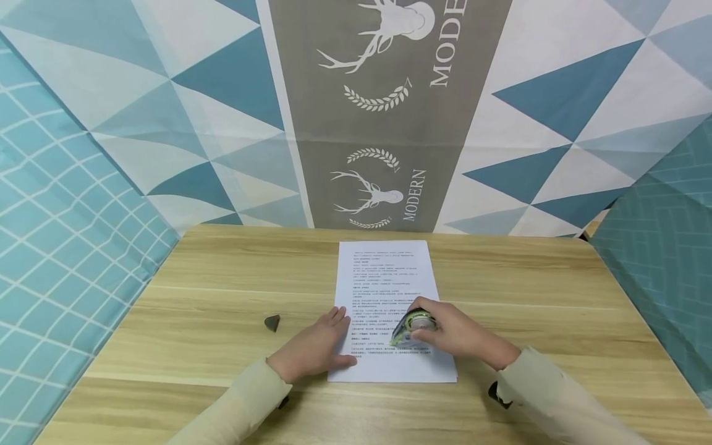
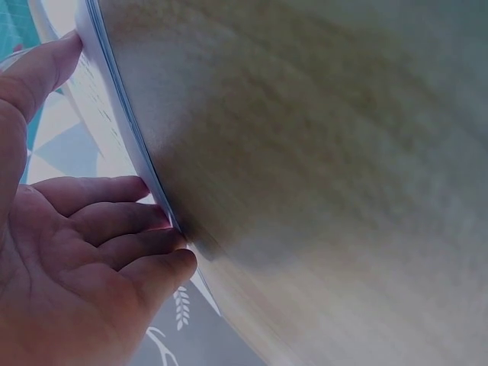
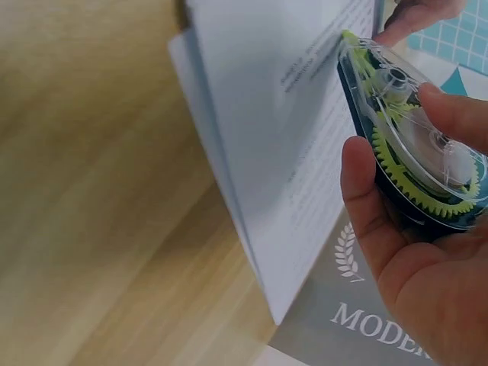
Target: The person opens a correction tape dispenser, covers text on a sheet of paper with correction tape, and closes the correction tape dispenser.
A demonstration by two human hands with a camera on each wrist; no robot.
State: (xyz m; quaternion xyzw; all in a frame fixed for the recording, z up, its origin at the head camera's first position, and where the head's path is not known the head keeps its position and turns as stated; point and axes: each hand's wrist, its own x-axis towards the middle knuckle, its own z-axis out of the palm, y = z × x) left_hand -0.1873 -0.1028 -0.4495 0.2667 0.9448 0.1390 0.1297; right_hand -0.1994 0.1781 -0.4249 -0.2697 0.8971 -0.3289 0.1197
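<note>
A stack of printed paper (image 1: 389, 369) lies on the wooden table, its lines of text facing up. My right hand (image 1: 453, 330) grips a correction tape dispenser (image 3: 415, 145), a clear case with green gears inside. Its green tip meets or hovers just over the lower lines of text; I cannot tell which. At the stack's lower left edge, my left hand (image 1: 314, 346) rests with fingers extended. In the left wrist view its fingertips (image 2: 171, 229) touch the side of the stack, and the thumb lies on the page.
A small dark triangular piece (image 1: 272, 322), perhaps a cap, lies on the table (image 1: 211, 296) left of the paper. Behind the table hangs a patterned cloth (image 1: 378, 136) with deer prints. Blue gridded cloth (image 1: 67, 247) borders the left side.
</note>
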